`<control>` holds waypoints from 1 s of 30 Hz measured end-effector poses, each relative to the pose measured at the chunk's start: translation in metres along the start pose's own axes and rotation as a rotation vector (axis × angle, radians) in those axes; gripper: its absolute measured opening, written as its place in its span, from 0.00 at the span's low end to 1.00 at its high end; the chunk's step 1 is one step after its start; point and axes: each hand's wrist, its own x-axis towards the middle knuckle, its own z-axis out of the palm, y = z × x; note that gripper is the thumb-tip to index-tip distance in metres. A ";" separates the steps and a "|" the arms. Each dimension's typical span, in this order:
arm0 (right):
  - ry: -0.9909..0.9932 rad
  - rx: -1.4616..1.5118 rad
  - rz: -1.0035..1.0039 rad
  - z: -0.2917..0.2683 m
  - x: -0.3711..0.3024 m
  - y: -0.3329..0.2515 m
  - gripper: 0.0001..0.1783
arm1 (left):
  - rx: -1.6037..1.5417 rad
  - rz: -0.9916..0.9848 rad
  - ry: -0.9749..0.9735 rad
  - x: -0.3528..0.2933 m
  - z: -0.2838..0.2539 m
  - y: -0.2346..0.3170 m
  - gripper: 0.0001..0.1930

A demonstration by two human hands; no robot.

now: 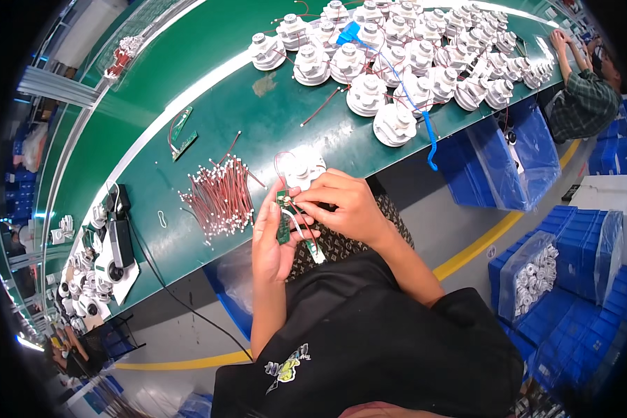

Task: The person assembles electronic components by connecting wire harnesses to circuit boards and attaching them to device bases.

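Observation:
My left hand [271, 240] is closed around a narrow green circuit board [283, 226], held upright near the bench's front edge. My right hand [345, 205] pinches the end of a thin wire with a small white connector at the board's upper part; the fingertips partly hide it. A white cable and dark red wires hang from the board, with a small green-and-white piece [315, 251] below. Just behind my hands a round white housing [302, 166] sits on the bench. To the left lies a pile of short red-and-black wires [221, 196] with white connectors.
Many white housings [366, 95] crowd the green bench [209, 132] at the back right, a blue tool with a cord [397, 73] among them. Two loose boards [182, 145] lie farther left. A black power adapter [121, 242] stands at left. Blue bins [498, 164] and a co-worker [585, 97] are at right.

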 end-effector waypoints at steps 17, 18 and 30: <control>0.072 0.148 0.038 0.007 -0.003 0.004 0.05 | 0.306 0.105 0.021 -0.002 0.015 -0.007 0.32; 0.088 0.140 0.041 0.008 -0.003 0.003 0.05 | 0.307 0.104 0.020 -0.002 0.018 -0.008 0.32; 0.180 0.066 -0.031 0.019 -0.012 0.003 0.06 | 0.656 0.268 0.082 -0.013 0.034 -0.013 0.42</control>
